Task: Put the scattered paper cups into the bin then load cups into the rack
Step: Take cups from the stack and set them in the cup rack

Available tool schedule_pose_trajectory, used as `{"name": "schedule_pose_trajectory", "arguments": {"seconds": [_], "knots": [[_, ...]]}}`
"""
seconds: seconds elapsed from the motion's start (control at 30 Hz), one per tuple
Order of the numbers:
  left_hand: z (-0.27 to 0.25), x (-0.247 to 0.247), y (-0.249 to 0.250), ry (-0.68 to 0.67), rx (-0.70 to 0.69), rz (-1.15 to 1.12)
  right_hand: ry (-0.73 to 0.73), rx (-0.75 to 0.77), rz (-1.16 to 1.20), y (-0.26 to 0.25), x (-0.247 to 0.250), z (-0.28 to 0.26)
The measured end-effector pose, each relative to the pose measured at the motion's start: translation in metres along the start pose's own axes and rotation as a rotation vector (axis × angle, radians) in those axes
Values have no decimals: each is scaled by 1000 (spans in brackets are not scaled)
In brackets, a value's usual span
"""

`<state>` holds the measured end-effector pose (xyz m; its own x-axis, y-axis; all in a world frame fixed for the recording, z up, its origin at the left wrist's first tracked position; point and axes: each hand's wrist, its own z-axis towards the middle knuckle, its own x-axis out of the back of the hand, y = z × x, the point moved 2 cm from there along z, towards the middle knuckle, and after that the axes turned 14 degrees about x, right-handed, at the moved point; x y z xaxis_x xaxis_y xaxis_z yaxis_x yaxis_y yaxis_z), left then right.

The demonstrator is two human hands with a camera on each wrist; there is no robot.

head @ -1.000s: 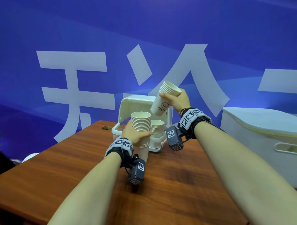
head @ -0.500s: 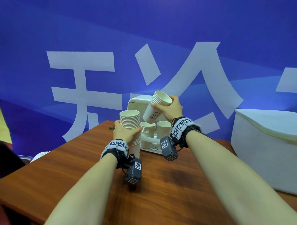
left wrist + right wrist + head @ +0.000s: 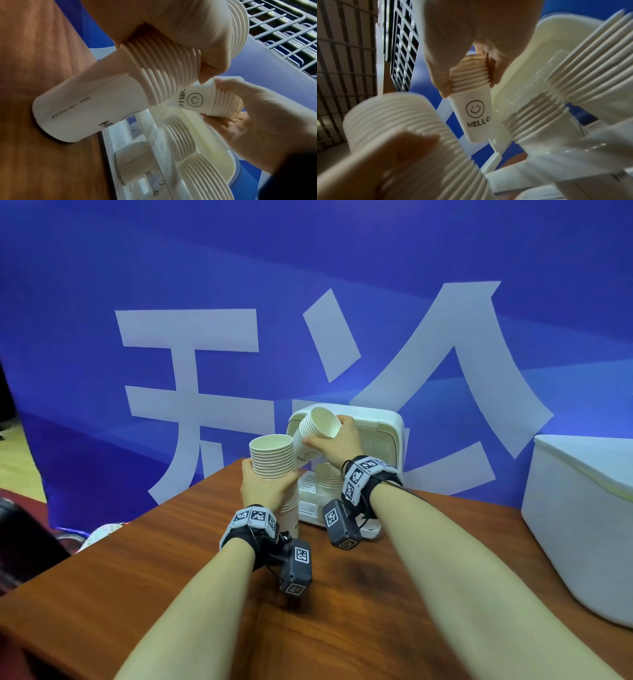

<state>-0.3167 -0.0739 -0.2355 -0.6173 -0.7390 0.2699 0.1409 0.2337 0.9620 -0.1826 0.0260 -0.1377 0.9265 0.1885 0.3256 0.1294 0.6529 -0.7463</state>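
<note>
My left hand (image 3: 265, 489) grips a tall stack of white paper cups (image 3: 274, 460) that stands upright on the wooden table (image 3: 171, 577); the stack (image 3: 106, 97) bears a "HELLO" print. My right hand (image 3: 337, 440) holds a shorter nested stack (image 3: 317, 428) tilted to the left, just above and right of the tall one. That short stack (image 3: 471, 105) shows a smiley face and "HELLO". Behind both hands stands the white cup rack (image 3: 383, 436) with its lid raised. Inside it sit two more cup stacks (image 3: 180, 136), partly hidden by my right hand in the head view.
A large white bin (image 3: 579, 508) with a closed lid stands at the table's right. A blue banner with white characters (image 3: 191, 378) fills the background. The table's left edge (image 3: 113, 529) drops off to the floor. Bare wood lies near me.
My right hand has tilted its short stack further left and brought it closer to the tall stack. The head view has swung left, so the rack and bin sit further right.
</note>
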Motion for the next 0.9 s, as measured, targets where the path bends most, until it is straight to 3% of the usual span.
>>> {"name": "schedule_pose_trajectory", "arguments": {"seconds": [0.07, 0.13, 0.53, 0.9], "knots": [[-9, 1, 17, 77, -112, -175, -46, -1, -43, 3, -11, 2], [-19, 1, 28, 91, -136, -237, -92, 13, -110, 7, -20, 2], [-27, 1, 24, 40, -179, -284, -436, 51, -481, 21, -46, -1], [-24, -5, 24, 13, -211, -276, -497, 40, -706, 34, -52, -4]]}}
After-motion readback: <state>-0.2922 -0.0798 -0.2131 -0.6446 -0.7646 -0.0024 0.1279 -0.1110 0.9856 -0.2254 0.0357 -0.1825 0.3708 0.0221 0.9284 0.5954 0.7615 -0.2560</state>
